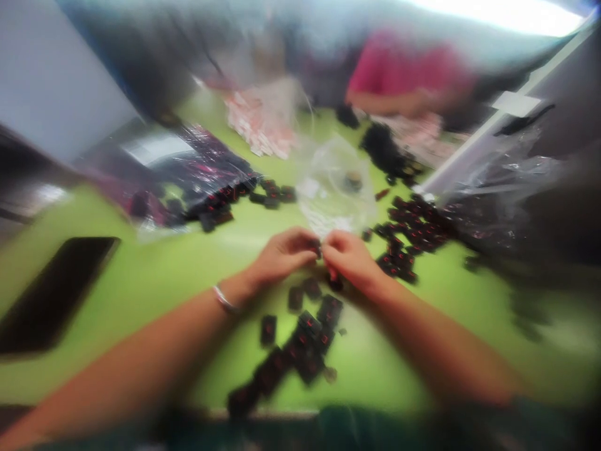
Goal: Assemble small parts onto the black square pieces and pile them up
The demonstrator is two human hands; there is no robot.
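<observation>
My left hand and my right hand meet fingertip to fingertip over the green table. Between the left thumb and fingers is a small black part, mostly covered. The right fingers are pinched against its right side; whether they grip a separate small piece is hidden. Another dark piece shows just under my right hand. Nearer to me lies a loose group of small black blocks with red marks. Just beyond my hands is a clear plastic bag with small white pieces in it.
More black blocks lie in a pile at right and beside a shiny plastic bag at left. A dark phone-like slab rests at far left. Across the table, a person in a pink top sits near pale pink pieces.
</observation>
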